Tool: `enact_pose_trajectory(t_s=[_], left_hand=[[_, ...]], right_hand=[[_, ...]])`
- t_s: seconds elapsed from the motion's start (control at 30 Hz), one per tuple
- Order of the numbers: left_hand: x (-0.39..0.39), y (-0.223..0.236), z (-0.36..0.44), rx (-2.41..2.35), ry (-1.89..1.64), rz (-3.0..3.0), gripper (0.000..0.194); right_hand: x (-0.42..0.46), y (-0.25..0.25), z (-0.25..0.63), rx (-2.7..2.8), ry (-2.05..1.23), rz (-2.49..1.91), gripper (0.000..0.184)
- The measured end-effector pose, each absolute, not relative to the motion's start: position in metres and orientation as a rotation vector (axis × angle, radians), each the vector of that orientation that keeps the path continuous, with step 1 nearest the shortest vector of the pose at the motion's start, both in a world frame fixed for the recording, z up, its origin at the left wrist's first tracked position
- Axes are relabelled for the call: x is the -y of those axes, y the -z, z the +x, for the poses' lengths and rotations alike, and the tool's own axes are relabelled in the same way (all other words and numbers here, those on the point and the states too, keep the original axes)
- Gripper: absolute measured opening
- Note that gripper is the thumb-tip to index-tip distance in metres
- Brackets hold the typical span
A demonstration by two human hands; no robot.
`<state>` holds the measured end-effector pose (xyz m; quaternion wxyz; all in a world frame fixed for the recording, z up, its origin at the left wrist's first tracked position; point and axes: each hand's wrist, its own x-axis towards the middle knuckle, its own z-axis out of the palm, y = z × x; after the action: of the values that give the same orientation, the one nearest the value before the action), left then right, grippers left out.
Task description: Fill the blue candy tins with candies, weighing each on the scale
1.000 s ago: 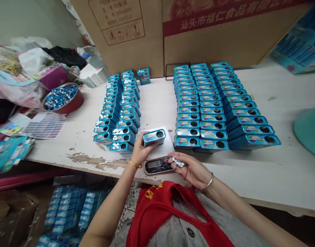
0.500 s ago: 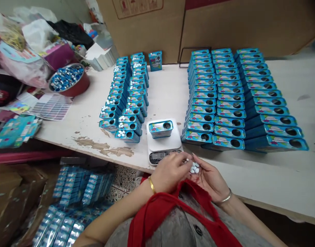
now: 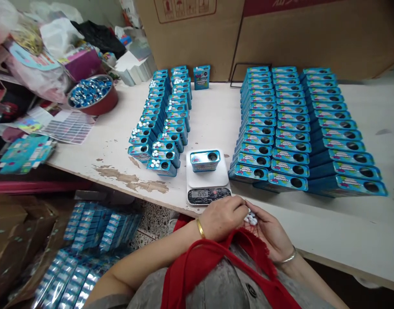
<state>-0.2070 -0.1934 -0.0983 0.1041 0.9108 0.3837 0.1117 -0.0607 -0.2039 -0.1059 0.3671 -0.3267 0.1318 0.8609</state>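
Observation:
My right hand (image 3: 272,236) is cupped palm up with a small heap of white candies (image 3: 251,218) in it. Over that heap my left hand (image 3: 225,214) bends its fingers together at the candies; whether a candy is between its fingertips is hidden. Just beyond my hands, a white kitchen scale (image 3: 190,178) has a lit display. On its plate stands a blue candy tin (image 3: 205,159) with a round hole in its top.
On the left stand two rows of tins (image 3: 161,166), many with white candies on top. Several rows of holed tins (image 3: 290,182) fill the right. A red bowl (image 3: 103,105) holds blue-silver caps. Large cardboard boxes (image 3: 197,43) line the back. Wrapped tins (image 3: 68,274) lie below the table.
The scale display has gone from 0.0 to a higher number. My left fingers have moved down into the candies in my right palm. The camera view has shifted slightly.

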Motion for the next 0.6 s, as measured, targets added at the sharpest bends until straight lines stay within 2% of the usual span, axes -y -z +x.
enact_pose_trajectory(t_s=[0.17, 0.3, 0.4, 0.5, 0.6], left_hand=[[0.192, 0.098, -0.211, -1.082, -0.362, 2.661, 0.023], [0.184, 0.082, -0.226, -1.018, -0.568, 2.662, 0.02], [0.163, 0.058, -0.251, -1.295, -0.742, 2.632, 0.032], [0.131, 0.035, -0.279, -1.584, -0.534, 2.634, 0.047], [0.085, 0.02, -0.295, -1.481, -0.178, 2.701, 0.034]], right_hand=[[0.199, 0.106, -0.063, -0.268, -2.196, -0.817, 0.014], [0.193, 0.103, -0.068, -0.361, -2.181, -0.894, 0.016], [0.189, 0.097, -0.074, -0.367, -2.168, -0.948, 0.016], [0.185, 0.094, -0.079, -0.32, -2.198, -0.958, 0.015], [0.18, 0.1, -0.079, -0.295, -2.25, -0.919, 0.017]])
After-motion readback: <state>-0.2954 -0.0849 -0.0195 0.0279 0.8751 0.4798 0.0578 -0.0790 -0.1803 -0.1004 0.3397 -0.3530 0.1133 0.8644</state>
